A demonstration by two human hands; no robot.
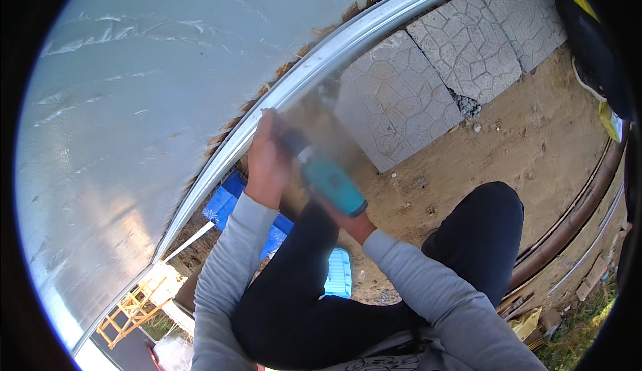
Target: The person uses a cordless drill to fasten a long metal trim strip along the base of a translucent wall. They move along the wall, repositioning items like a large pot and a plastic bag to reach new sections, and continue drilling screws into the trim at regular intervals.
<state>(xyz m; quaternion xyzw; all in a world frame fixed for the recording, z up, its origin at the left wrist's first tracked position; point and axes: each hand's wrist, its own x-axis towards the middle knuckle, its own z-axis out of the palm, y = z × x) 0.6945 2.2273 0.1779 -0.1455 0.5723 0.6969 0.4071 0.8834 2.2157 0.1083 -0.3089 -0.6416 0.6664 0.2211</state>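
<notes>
In the head view, the left hand (267, 163) is partly open and blurred, its fingers stretched forward with their tips at the metal rail (344, 40); whether it also touches the tool cannot be told. The right hand (342, 219) is wrapped around the teal tool (334, 185) from below, near its rear end, most of its fingers hidden.

The tool lies between the hands, its long axis slanting from the right hand forward and left. Its dark head points toward the rail, just beside the left hand's fingers, in a dusty haze.

Left of the left hand spreads the grey panel (147, 103), bordered by the rail. Slabs (394, 103) lie ahead and right of both hands.
</notes>
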